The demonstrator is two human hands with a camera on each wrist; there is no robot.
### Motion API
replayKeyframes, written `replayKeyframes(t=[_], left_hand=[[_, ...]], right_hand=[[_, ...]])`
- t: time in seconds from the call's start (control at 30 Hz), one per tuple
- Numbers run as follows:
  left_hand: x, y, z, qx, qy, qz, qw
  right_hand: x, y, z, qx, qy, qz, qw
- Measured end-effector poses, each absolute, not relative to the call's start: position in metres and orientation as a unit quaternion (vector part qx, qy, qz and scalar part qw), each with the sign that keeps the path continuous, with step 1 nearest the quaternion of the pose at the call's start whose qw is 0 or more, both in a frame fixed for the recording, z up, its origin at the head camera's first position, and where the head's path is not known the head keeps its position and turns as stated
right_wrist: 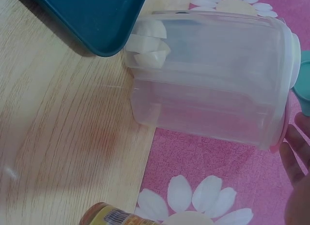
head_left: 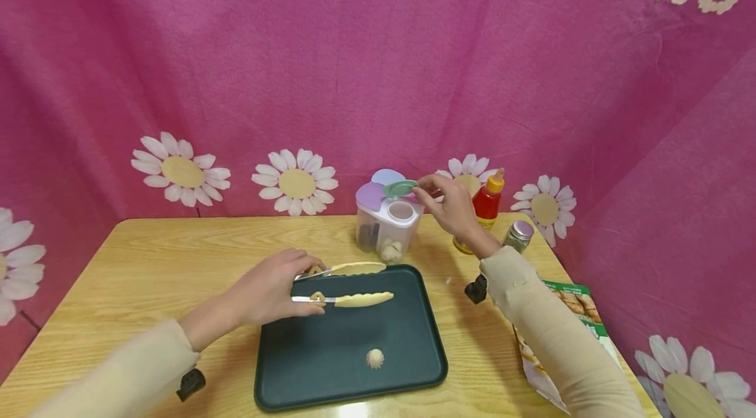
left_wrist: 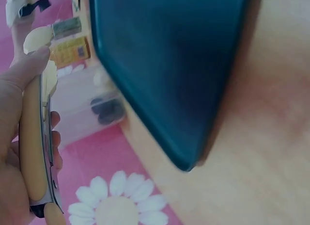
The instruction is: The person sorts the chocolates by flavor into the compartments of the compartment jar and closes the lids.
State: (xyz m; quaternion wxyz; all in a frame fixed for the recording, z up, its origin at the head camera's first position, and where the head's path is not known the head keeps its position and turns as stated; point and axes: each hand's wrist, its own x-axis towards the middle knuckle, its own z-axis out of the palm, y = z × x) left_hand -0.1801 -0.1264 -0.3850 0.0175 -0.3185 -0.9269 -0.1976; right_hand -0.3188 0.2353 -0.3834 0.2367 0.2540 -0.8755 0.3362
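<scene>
Head view: left hand (head_left: 268, 290) has its grip curled round cream tongs (head_left: 345, 283), their arms apart over the dark tray (head_left: 407, 365) on the desk (head_left: 147, 260). Right hand (head_left: 451, 205) pinches a green lid flap (head_left: 400, 188) on the clear container (head_left: 386, 231), which seems to hold pale dumplings. One dumpling (head_left: 375, 358) lies on the tray.

Behind your wooden table (head_left: 147, 260) hung a pink cloth (head_left: 354, 44) printed with white daisies. A red sauce bottle (head_left: 487, 205) with a yellow cap stood near the back edge, just beside a small jar (head_left: 519, 235), with a printed food packet (head_left: 575, 306) lying nearby.
</scene>
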Motion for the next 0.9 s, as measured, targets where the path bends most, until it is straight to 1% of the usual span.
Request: replayKeyframes(t=[0.17,0.33,0.5,0.73,0.9], left_hand=[[-0.163,-0.130,-0.400,-0.325,-0.923,-0.202,-0.032],[-0.151,-0.132,-0.414,-0.334,-0.917,-0.208,-0.069],[-0.144,-0.132,-0.427,-0.349,-0.909,-0.212,-0.087],[-0.140,-0.130,-0.442,-0.346,-0.907,-0.211,-0.113],[-0.140,-0.129,-0.446,-0.365,-0.901,-0.212,-0.100]], right_hand=[[-0.318,0.236,-0.383,0.255,-0.875,0.336,0.239],[-0.319,0.235,-0.384,0.258,-0.874,0.334,0.242],[-0.319,0.235,-0.384,0.256,-0.873,0.335,0.245],[-0.320,0.234,-0.385,0.258,-0.874,0.335,0.242],[-0.318,0.234,-0.385,0.256,-0.874,0.335,0.243]])
